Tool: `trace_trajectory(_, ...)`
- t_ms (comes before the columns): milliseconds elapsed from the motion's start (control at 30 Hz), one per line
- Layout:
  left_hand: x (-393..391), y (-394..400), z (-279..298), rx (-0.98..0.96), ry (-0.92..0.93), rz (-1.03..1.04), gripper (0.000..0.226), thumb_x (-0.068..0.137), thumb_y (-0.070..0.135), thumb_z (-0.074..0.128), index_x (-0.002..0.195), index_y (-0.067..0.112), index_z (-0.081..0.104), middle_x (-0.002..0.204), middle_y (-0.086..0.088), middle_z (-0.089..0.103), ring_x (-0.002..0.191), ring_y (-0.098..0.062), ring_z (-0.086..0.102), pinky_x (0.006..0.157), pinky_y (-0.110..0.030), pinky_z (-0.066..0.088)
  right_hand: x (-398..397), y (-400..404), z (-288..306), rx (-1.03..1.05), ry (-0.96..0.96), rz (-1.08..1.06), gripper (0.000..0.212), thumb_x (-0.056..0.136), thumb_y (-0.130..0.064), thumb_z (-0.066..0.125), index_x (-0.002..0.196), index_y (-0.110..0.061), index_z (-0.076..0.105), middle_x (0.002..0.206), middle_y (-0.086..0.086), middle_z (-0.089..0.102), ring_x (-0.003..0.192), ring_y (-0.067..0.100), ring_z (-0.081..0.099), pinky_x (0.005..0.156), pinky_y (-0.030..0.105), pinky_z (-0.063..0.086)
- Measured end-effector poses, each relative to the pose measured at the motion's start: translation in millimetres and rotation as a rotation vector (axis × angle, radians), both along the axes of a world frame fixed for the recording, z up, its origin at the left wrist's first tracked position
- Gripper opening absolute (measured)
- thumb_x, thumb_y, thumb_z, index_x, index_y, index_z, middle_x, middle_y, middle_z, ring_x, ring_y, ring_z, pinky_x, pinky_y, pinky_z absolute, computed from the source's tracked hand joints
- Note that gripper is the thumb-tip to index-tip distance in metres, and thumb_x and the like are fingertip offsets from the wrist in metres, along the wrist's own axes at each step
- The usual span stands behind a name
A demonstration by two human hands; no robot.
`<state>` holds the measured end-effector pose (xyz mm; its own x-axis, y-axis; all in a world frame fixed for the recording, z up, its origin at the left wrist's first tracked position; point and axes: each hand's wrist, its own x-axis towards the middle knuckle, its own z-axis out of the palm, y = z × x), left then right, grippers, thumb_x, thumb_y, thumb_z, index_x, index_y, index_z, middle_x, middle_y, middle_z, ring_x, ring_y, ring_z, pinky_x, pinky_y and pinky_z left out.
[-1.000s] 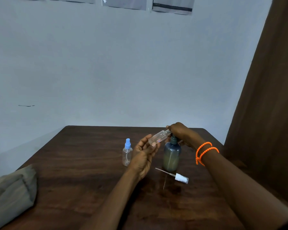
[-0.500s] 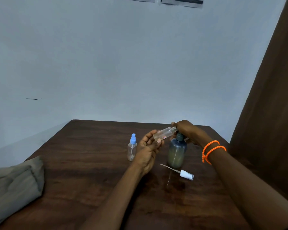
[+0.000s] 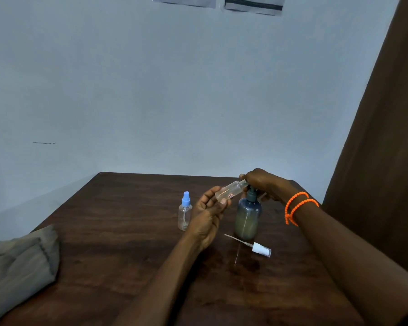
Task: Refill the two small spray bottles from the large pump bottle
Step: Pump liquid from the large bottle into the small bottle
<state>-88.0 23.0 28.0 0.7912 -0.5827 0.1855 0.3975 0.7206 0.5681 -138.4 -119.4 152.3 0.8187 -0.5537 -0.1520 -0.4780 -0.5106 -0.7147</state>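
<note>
My left hand (image 3: 209, 215) holds a small clear spray bottle (image 3: 230, 192) without its top, tilted with its open neck up against the pump nozzle. The large grey-blue pump bottle (image 3: 247, 216) stands upright on the dark wooden table (image 3: 118, 243). My right hand (image 3: 263, 182), with orange bead bracelets at the wrist, rests on top of the pump head and hides it. A second small clear spray bottle (image 3: 185, 214) with a blue top stands just left of my left hand. The removed white spray top (image 3: 260, 249) with its thin tube lies in front of the pump bottle.
A folded grey-green cloth (image 3: 19, 262) lies at the table's left front edge. A pale wall stands right behind the table. A brown curtain (image 3: 382, 149) hangs along the right side.
My hands and the bottles keep the same pose; only the camera view has shifted slightly.
</note>
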Motion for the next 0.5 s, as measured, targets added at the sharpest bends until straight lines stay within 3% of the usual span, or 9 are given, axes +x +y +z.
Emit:
trace_trajectory(133,3,-1,2,0.000,0.006,0.007,0.037,0.091,-0.017,0.055,0.122,0.003,0.061,0.119,-0.015,0.071,0.107,-0.024,0.070,0.085,-0.027,0.060,5,-3,-12,0.073,-0.059,-0.011,0.024,0.100,-0.021,0.046,0.086,-0.013,0.063,0.072,0.003,0.058,0.069,0.022,0.055,0.064,0.031,0.040)
trace_trajectory(267,1,1,2,-0.008,0.008,-0.005,0.038,0.091,-0.017,0.055,0.124,0.002,0.059,0.121,-0.017,0.070,0.110,-0.027,0.068,0.086,-0.028,0.060,0,0,-7,0.008,-0.028,0.022,0.028,0.098,-0.012,0.043,0.075,-0.014,0.058,0.071,0.003,0.055,0.063,0.019,0.048,0.064,0.030,0.037)
trace_trajectory(367,0,1,1,0.003,0.013,-0.012,0.039,0.090,-0.017,0.056,0.123,0.003,0.060,0.126,-0.020,0.068,0.116,-0.030,0.065,0.091,-0.030,0.059,2,-2,1,-0.011,0.004,-0.002,0.025,0.098,-0.022,0.046,0.078,-0.014,0.060,0.074,0.003,0.061,0.066,0.021,0.053,0.067,0.032,0.040)
trace_trajectory(500,4,-1,0,0.021,0.007,0.007,0.038,0.091,-0.017,0.055,0.122,0.003,0.060,0.123,-0.018,0.069,0.110,-0.026,0.068,0.085,-0.027,0.060,6,-4,-16,0.134,-0.078,-0.053,0.022,0.101,-0.024,0.048,0.090,-0.012,0.063,0.056,0.001,0.065,0.053,0.018,0.060,0.054,0.027,0.038)
